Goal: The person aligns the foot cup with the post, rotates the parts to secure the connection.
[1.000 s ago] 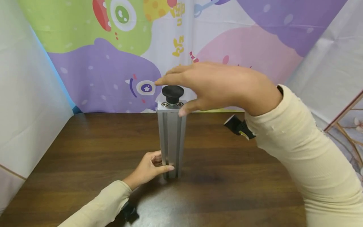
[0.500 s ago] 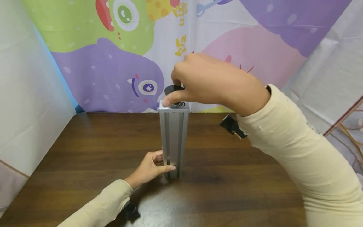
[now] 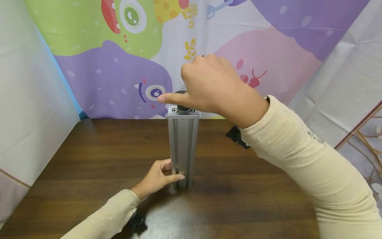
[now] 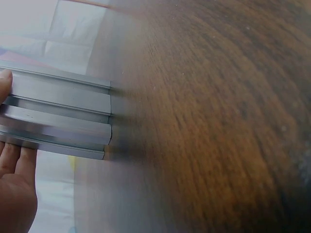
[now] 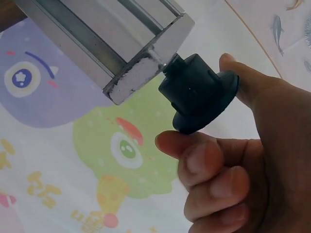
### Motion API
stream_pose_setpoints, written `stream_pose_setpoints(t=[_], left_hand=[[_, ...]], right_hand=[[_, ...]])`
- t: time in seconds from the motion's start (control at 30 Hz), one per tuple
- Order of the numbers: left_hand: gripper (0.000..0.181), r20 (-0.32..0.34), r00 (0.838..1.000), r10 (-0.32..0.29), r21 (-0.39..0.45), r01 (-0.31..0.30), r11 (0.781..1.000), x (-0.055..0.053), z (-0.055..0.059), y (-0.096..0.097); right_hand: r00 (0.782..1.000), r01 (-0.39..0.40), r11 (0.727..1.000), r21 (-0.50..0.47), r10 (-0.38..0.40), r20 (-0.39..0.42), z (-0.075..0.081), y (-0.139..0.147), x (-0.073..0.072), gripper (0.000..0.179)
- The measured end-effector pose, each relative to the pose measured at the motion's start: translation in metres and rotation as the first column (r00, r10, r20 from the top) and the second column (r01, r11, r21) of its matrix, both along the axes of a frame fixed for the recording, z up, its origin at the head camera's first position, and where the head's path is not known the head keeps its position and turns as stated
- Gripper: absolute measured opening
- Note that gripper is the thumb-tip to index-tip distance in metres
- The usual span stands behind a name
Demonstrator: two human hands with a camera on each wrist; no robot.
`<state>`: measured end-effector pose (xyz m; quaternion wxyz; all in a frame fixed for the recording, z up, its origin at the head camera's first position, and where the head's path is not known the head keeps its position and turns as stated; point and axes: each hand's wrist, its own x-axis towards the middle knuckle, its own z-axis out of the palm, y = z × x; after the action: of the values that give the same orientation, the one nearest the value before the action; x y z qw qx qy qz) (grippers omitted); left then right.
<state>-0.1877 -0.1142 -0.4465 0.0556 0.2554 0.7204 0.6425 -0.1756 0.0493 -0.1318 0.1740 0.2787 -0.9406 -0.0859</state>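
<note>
A silver slotted aluminium profile (image 3: pixel 183 146) stands upright on the wooden table, its end plate and two screws facing up. My left hand (image 3: pixel 156 179) grips it low down, the thumb across the near face; the left wrist view shows the profile's lower end (image 4: pixel 58 114) meeting the wood. On top sits a black mushroom-shaped knob (image 5: pixel 194 92). Over it is my right hand (image 3: pixel 212 86), with thumb and curled index finger at the knob's rim in the right wrist view. The other right fingers are folded in. From the head, that hand hides most of the knob.
The brown wooden table (image 3: pixel 98 159) spreads around the profile. Behind it hangs a cartoon-printed curtain (image 3: pixel 119 76), with a white panel (image 3: pixel 30 83) at the left. Small black wrist devices (image 3: pixel 237 136) sit at both sleeves.
My right hand has come down onto the knob and its fingers have curled in. Its thumb has swung leftward across the knob's front. The left hand and profile keep their place.
</note>
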Motion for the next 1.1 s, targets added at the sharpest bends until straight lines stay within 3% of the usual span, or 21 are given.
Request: stream_pose_setpoints(t=[0.1,0.2,0.27,0.37,0.43,0.5,0.57,0.67,0.73,0.8,0.83,0.93,1.0,1.1], left_hand=[[0.041,0.003,1.000,-0.004,0.003,0.004,1.000,0.000,-0.001,0.000],[0.041,0.005,1.000,-0.006,0.001,0.006,1.000,0.000,-0.003,0.000],[0.041,0.003,1.000,-0.004,-0.002,0.004,1.000,0.000,-0.003,-0.001],[0.041,-0.001,1.000,0.002,-0.003,-0.002,1.000,-0.001,-0.003,-0.001],[0.041,-0.004,1.000,0.001,-0.004,-0.001,1.000,-0.001,-0.003,-0.002],[0.041,0.000,1.000,-0.003,-0.002,0.003,1.000,-0.002,-0.003,-0.002],[0.041,-0.001,1.000,-0.007,-0.004,0.007,1.000,-0.002,-0.003,-0.002],[0.041,-0.003,1.000,-0.010,-0.003,0.010,1.000,-0.002,-0.004,-0.002],[0.041,-0.006,1.000,-0.009,-0.002,0.009,1.000,-0.001,-0.003,-0.002],[0.040,-0.009,1.000,-0.008,-0.003,0.008,1.000,-0.001,-0.004,-0.001],[0.040,-0.009,1.000,-0.007,-0.002,0.007,1.000,-0.001,-0.004,-0.001],[0.040,-0.008,1.000,-0.008,-0.004,0.008,1.000,-0.001,-0.003,-0.001],[0.040,-0.007,1.000,-0.008,-0.008,0.008,1.000,-0.001,-0.002,-0.001],[0.040,-0.005,1.000,-0.005,-0.018,0.005,1.000,-0.001,-0.002,-0.001]], right_hand=[[1.000,-0.001,1.000,0.008,0.002,-0.011,-0.002,0.003,0.002,0.070],[0.998,-0.001,1.000,0.026,-0.001,0.068,0.000,0.007,0.006,0.070],[0.986,-0.025,0.999,0.045,0.018,0.163,0.005,0.012,0.008,0.067],[0.945,-0.154,0.986,0.064,0.128,0.302,0.013,0.022,0.005,0.055],[0.904,-0.279,0.959,0.056,0.242,0.353,0.015,0.028,0.000,0.056],[0.862,-0.396,0.918,0.036,0.357,0.360,0.014,0.032,-0.004,0.062],[0.834,-0.469,0.883,0.013,0.438,0.336,0.011,0.034,-0.006,0.065],[0.815,-0.516,0.857,-0.011,0.495,0.301,0.007,0.032,-0.008,0.056],[0.827,-0.503,0.864,-0.025,0.489,0.277,0.005,0.029,-0.008,0.042],[0.871,-0.441,0.897,-0.027,0.435,0.229,0.004,0.024,-0.007,0.023],[0.898,-0.395,0.918,-0.029,0.393,0.197,0.003,0.021,-0.006,0.024],[0.972,-0.216,0.976,-0.026,0.218,0.089,-0.001,0.011,-0.001,0.052],[0.994,-0.106,0.994,-0.020,0.106,0.029,-0.004,0.005,0.002,0.063],[1.000,-0.015,1.000,-0.015,0.015,-0.026,-0.007,0.000,0.004,0.066]])
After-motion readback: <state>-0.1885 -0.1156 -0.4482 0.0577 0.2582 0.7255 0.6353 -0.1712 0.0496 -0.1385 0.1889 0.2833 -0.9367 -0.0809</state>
